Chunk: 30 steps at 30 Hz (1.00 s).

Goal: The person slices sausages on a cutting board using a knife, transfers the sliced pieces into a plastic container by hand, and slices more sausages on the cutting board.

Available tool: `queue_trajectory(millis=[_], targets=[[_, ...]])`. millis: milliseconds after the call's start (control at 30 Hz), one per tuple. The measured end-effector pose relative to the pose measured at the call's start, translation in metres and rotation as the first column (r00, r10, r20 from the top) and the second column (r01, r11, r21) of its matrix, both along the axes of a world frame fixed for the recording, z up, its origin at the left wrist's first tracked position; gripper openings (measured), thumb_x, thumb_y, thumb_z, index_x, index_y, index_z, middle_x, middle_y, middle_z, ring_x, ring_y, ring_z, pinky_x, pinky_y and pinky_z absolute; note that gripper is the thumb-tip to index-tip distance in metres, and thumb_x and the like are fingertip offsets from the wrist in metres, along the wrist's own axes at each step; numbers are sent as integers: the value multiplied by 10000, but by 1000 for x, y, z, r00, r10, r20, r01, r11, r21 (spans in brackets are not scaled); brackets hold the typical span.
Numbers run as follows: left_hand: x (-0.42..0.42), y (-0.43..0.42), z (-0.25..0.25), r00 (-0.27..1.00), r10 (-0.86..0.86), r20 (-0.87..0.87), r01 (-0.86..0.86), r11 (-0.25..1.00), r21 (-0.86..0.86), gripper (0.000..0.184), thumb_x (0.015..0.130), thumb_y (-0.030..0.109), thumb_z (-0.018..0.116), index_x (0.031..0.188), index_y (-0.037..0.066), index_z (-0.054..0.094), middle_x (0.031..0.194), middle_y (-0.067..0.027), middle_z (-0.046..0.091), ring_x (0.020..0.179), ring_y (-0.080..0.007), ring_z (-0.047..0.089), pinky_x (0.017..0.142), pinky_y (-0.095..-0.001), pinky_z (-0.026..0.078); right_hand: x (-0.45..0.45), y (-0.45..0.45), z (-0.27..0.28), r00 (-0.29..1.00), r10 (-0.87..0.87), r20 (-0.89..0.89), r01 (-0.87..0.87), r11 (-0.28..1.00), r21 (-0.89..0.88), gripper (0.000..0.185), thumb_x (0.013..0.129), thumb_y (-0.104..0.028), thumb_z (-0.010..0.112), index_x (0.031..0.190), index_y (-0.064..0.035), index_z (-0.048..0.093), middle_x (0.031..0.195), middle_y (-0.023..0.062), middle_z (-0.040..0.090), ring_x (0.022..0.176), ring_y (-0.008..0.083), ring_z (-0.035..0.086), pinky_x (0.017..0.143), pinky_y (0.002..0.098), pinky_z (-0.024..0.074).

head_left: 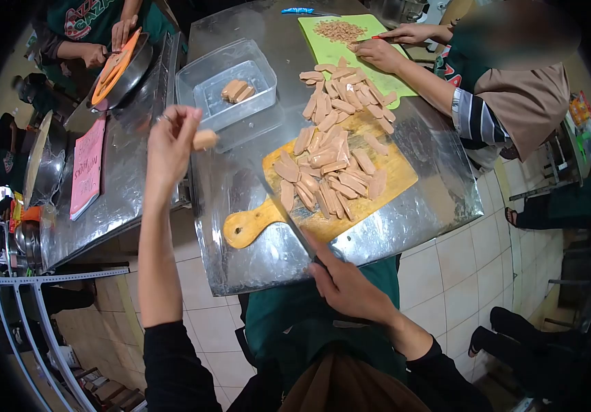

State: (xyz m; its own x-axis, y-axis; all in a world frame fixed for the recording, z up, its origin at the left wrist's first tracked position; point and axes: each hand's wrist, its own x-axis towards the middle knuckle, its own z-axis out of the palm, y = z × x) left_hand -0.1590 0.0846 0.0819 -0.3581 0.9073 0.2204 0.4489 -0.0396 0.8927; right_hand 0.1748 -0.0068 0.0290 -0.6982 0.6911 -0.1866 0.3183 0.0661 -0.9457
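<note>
Remotely, I see the left hand [174, 141] pinching a sausage piece [205, 140] near the clear tub [249, 115], the right hand [345, 285] clamped around a knife [286, 214]. The piece looks light, soft (probably slippery); I'd grip mid-length, gently.

Hands in clear view, six: one left hand [175, 141] and one right hand [349, 285] of the wearer, four of co-workers [378, 55]; steel surfaces [439, 202], two; boards, three: one wooden board [397, 168], one green board [321, 53], one orange board [105, 91]. Tub [258, 108], one; pink book [87, 168], one; bowls [141, 65], at least two; knives [297, 228], at least two. Sausage pieces [333, 151]: one held, a few in the tub, dozens heaped, overlapping beyond exact count.
</note>
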Motion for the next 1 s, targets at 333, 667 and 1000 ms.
queue_trajectory(millis=[333,667,1000], targets=[[78,-47,-39,983,-108,-150,84,983,-162,181,988,181,644,965,4,620,821,4,596,730,-50,538,617,-228,456,11,7,-1,991,-114,66,110,992,63,629,1043,-101,435,1601,-156,150,604,63,519,544,153,524,577,314,463],[138,-48,-65,968,-123,-217,98,988,-120,168,928,181,688,940,23,632,795,-126,666,718,-288,656,654,-371,511,29,21,24,972,-82,222,124,976,-182,603,1034,-128,462,1585,-168,221,699,159,596,618,273,603,680,404,509],[139,-68,-61,961,204,-187,-211,977,-18,209,932,99,687,1101,-7,625,988,-108,643,757,-154,613,613,-273,530,41,14,12,993,-80,89,89,990,-110,588,1014,-76,506,1559,-126,292,1046,225,655,860,348,662,805,404,520]])
